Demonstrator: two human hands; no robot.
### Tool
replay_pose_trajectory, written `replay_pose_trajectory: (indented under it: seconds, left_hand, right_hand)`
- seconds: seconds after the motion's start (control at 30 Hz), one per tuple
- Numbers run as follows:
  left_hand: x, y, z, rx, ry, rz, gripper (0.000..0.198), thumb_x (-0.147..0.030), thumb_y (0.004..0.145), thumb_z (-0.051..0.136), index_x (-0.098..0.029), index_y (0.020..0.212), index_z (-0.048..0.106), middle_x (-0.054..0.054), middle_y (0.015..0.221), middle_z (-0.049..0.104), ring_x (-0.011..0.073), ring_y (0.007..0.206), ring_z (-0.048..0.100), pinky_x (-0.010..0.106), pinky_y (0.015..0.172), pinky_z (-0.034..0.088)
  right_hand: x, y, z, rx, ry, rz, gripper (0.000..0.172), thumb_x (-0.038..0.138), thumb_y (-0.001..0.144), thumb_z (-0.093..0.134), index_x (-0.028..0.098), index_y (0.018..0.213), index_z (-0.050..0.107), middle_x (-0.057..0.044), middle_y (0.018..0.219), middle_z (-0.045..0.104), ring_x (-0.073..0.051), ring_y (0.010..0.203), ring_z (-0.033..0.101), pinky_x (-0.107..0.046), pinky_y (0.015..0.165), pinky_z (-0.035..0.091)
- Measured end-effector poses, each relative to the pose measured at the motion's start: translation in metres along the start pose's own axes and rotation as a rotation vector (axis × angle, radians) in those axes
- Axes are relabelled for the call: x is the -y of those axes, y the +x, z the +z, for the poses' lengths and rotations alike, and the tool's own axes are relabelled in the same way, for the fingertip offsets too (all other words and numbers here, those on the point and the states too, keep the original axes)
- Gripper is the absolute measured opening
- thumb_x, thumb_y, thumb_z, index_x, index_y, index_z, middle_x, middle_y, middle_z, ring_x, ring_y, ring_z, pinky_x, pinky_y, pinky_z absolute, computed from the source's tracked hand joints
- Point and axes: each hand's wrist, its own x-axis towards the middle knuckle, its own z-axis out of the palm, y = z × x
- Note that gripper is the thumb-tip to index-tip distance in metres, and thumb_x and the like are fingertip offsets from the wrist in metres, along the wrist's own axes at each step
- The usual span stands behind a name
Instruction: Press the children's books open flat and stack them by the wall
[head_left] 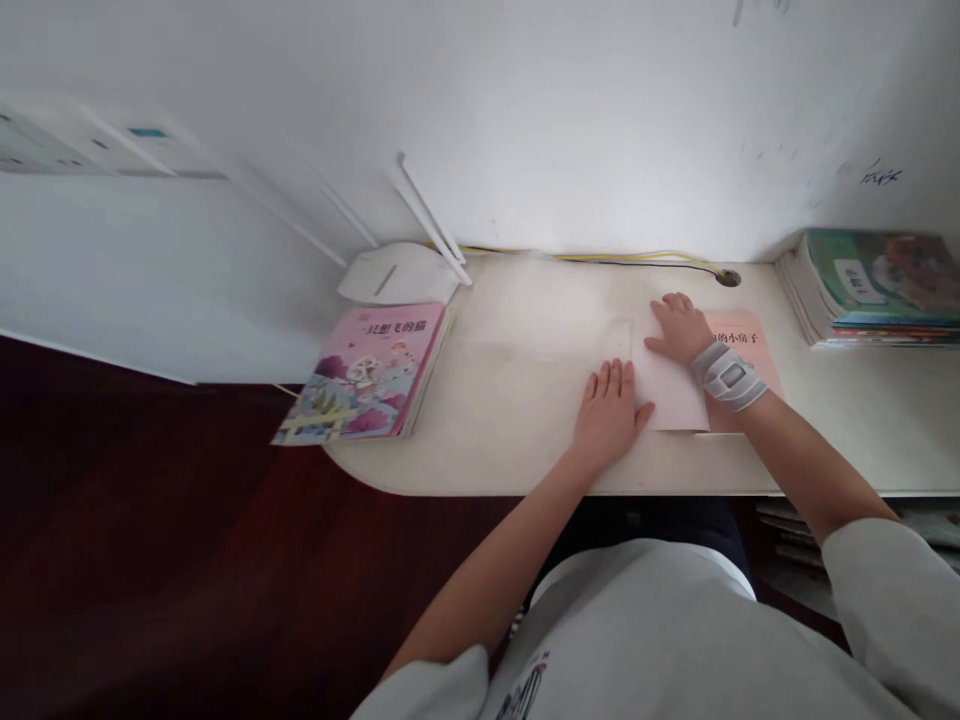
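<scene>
Head view: the pale sheet point(681, 408) overlaps the pink booklet point(761, 345) on the table point(510, 430), its visible long axis running towards the wall point(600, 120), beneath the right hand point(680, 330) (loosely spread, grasping nothing); the left hand point(607, 412), outstretched flat, borders its left edge.

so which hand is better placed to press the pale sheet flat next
Probably the right hand: it lies over the upper part of the pale sheet, fingers spread. The left hand rests mostly on the table, with its thumb at the sheet's edge.
</scene>
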Motion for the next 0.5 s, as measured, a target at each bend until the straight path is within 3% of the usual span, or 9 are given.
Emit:
replay_pose_trajectory:
  seconds: [0.1, 0.5]
  left_hand:
    - [-0.001, 0.000, 0.000, -0.002, 0.005, 0.003, 0.069, -0.048, 0.093, 0.022, -0.002, 0.144, 0.019, 0.020, 0.149, 0.026, 0.0299, 0.139, 0.021, 0.043, 0.112, 0.017]
    - [-0.004, 0.002, 0.004, -0.022, 0.015, -0.005, 0.070, -0.048, 0.093, 0.022, 0.002, 0.142, 0.022, 0.021, 0.148, 0.028, 0.0318, 0.139, 0.020, 0.044, 0.113, 0.016]
  right_hand:
    - [-0.004, -0.003, 0.005, -0.044, 0.015, 0.008, 0.054, 0.037, 0.075, 0.059, 0.011, 0.122, 0.051, -0.020, 0.133, 0.042, -0.035, 0.124, 0.034, -0.047, 0.094, 0.040]
    - [-0.024, 0.005, 0.020, -0.103, 0.023, -0.002, 0.047, 0.034, 0.071, 0.060, 0.002, 0.104, 0.062, -0.023, 0.119, 0.044, -0.037, 0.116, 0.037, -0.047, 0.096, 0.039]
